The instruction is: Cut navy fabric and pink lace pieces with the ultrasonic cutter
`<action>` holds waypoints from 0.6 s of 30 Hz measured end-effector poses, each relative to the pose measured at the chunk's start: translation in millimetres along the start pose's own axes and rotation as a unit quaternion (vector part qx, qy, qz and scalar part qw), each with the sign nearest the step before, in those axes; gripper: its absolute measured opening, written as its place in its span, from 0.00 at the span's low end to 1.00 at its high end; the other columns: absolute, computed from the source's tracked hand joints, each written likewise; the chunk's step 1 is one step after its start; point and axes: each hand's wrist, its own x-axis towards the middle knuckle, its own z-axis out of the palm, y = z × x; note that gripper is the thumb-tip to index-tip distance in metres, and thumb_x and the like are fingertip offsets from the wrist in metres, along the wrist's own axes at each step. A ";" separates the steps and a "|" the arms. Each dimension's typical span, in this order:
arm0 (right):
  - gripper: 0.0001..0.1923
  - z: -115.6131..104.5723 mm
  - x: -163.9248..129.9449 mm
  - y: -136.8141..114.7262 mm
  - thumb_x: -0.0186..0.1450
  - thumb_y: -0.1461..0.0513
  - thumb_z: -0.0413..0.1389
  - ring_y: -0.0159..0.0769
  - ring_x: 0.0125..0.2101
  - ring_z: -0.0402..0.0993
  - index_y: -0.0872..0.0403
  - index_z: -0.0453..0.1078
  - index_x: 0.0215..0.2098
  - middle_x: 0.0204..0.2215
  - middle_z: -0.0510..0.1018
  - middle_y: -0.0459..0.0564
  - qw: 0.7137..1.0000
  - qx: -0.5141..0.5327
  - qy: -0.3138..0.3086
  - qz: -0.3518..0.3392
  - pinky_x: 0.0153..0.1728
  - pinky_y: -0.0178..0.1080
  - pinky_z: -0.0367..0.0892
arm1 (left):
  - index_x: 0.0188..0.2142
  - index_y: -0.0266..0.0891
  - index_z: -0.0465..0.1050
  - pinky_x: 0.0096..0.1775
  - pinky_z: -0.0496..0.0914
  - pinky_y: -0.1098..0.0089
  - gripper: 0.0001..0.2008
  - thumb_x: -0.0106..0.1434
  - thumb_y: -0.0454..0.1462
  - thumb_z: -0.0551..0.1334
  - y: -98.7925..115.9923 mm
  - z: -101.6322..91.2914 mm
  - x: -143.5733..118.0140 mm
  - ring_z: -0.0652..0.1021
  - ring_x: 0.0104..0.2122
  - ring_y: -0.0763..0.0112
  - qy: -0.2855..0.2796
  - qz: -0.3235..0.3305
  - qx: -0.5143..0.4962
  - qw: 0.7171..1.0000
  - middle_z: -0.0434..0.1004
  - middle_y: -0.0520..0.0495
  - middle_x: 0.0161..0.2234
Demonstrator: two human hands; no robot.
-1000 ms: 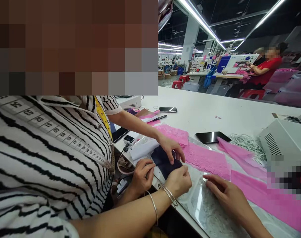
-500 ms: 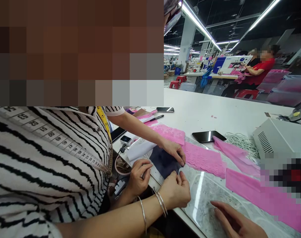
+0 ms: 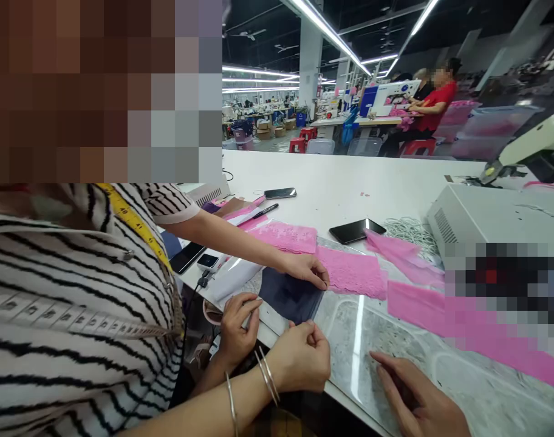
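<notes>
My left hand [image 3: 239, 328] is at the table's front edge, fingers loosely bent and slightly apart, with nothing visible in it. It is close to a dark navy piece of fabric [image 3: 288, 295] but apart from it. My right hand [image 3: 420, 394] is low over the clear sheet [image 3: 336, 328], open and empty, index finger stretched out. A co-worker in a striped shirt has one hand [image 3: 307, 270] on the navy fabric's far right corner. The co-worker's other hand [image 3: 304, 355], below bangles, is closed at its near edge; its grip is partly hidden.
Pink lace pieces [image 3: 352, 271] and a long pink strip [image 3: 413, 306] lie on the table. Behind them are a black phone [image 3: 356, 230], a tangle of pale cord [image 3: 411, 235] and a grey machine housing [image 3: 500, 212]. A charging device [image 3: 208, 262] with a cable is left.
The whole view has shifted, so things appear further left. The co-worker's near hand has moved along the navy fabric, away from the far hand, and the fabric lies flatter. My hands keep similar poses.
</notes>
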 end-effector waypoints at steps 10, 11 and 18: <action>0.12 5.1 -1.4 -6.8 0.68 0.55 0.51 0.33 0.33 0.79 0.49 0.75 0.39 0.34 0.81 0.47 0.998 0.009 0.005 0.056 0.34 0.30 0.74 | 0.23 0.39 0.62 0.23 0.69 0.82 0.12 0.58 0.24 0.49 -2.1 8.7 -8.4 0.72 0.15 0.79 0.006 0.007 0.140 0.990 0.67 0.56 0.15; 0.12 5.0 -1.8 -6.6 0.68 0.55 0.51 0.33 0.33 0.79 0.49 0.75 0.39 0.34 0.81 0.48 0.998 0.010 0.003 0.060 0.33 0.31 0.74 | 0.22 0.40 0.61 0.22 0.68 0.82 0.13 0.58 0.24 0.49 -3.1 9.2 -7.5 0.71 0.15 0.79 0.008 0.004 0.152 0.988 0.65 0.56 0.14; 0.11 2.1 -3.2 -6.7 0.68 0.57 0.51 0.32 0.34 0.78 0.49 0.74 0.42 0.36 0.80 0.48 0.999 0.011 -0.012 0.045 0.35 0.30 0.72 | 0.25 0.37 0.63 0.21 0.61 0.85 0.09 0.61 0.28 0.56 -6.0 7.2 4.4 0.69 0.15 0.83 0.006 -0.039 0.215 0.976 0.64 0.58 0.15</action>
